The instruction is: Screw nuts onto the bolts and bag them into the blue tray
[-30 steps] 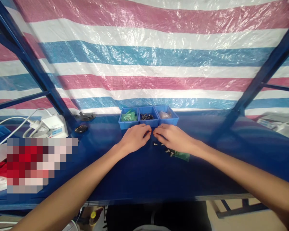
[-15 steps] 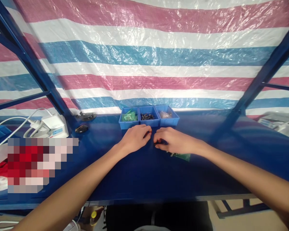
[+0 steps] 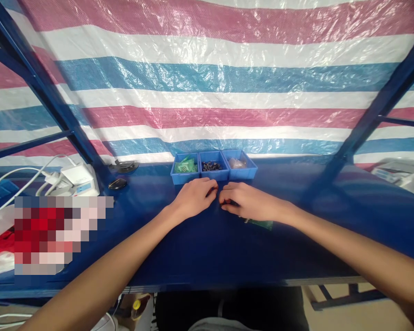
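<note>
Over the blue table point(image 3: 207, 257), my left hand point(image 3: 196, 197) has its fingers curled together, just in front of the bins; what they hold, if anything, is too small to name. My right hand point(image 3: 246, 201) is beside it with thumb and fingers curled towards each other, and any item between them is hidden. A green plastic bag point(image 3: 264, 224) lies partly under my right hand. Behind my hands stand three blue bins: the left bin point(image 3: 185, 178) holds green bags, the middle bin point(image 3: 214, 175) small dark parts, the right bin point(image 3: 243, 173) a clear bag.
A power strip point(image 3: 86, 186) with white plugs and cables is at the left. Near it lie a black mouse point(image 3: 117, 184) and a dark object point(image 3: 124, 166). A blurred red and white item covers the left table edge. Striped sheeting point(image 3: 207, 78) hangs behind.
Both hands stay almost where they were, with their fingers still curled. The whole view has shifted very slightly.
</note>
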`<state>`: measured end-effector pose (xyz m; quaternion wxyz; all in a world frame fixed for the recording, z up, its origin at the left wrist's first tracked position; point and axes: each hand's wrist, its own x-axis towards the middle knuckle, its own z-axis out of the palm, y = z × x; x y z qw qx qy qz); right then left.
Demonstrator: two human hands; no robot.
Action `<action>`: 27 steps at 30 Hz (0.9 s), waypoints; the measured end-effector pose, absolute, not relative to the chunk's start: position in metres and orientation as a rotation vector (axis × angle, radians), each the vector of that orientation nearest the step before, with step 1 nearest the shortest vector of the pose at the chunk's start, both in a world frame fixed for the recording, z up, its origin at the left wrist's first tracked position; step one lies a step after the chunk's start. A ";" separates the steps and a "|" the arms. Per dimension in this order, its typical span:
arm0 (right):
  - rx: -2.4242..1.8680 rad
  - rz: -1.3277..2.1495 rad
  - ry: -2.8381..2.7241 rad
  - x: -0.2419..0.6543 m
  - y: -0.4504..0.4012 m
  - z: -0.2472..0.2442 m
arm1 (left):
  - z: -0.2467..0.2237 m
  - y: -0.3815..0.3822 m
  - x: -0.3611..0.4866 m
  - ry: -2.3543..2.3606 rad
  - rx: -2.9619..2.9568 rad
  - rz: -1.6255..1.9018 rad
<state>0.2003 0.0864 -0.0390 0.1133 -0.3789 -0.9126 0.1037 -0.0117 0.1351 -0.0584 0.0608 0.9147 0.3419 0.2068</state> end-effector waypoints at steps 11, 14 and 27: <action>-1.104 0.292 -2.681 0.198 0.087 -0.040 | -0.061 0.135 -0.012 1.028 2.753 0.594; -1.106 0.273 -2.687 0.198 0.088 -0.041 | -0.061 0.135 -0.012 1.018 2.763 0.609; -1.118 0.202 -2.573 0.204 0.094 -0.052 | -0.062 0.135 -0.012 1.002 2.771 0.615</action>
